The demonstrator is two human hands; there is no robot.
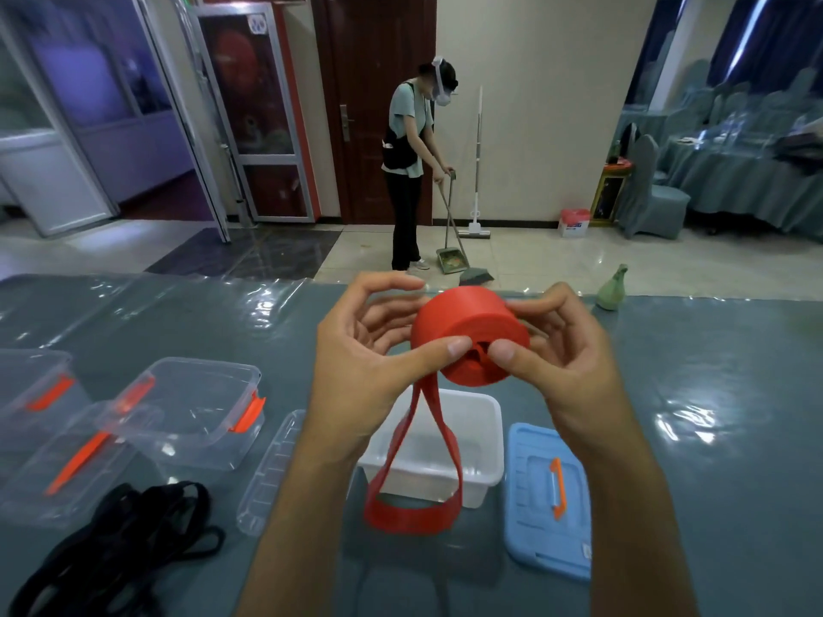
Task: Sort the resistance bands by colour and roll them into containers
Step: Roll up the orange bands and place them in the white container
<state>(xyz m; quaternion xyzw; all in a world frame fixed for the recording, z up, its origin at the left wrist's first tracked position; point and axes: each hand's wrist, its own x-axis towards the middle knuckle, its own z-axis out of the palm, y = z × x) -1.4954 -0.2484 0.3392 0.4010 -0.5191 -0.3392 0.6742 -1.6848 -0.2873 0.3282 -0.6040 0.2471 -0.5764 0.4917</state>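
Fingers of the left hand [356, 349] and right hand [561, 349] are curled round the red band roll [467, 336], held above the white container [445, 443]; if pinched loosely, the coil could spring undone.

A red rubber resistance band roll [470, 336] at centre; black bands [129, 541] lower left; pale-blue plastic lid [545, 505] with orange handle [556, 487] lower right.

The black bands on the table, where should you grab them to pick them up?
Probably the top loops of the black bands, coming from above. They lie flat in a loose tangle on the table, and those loops arch clear of the rest, so fingers could likely hook under them.
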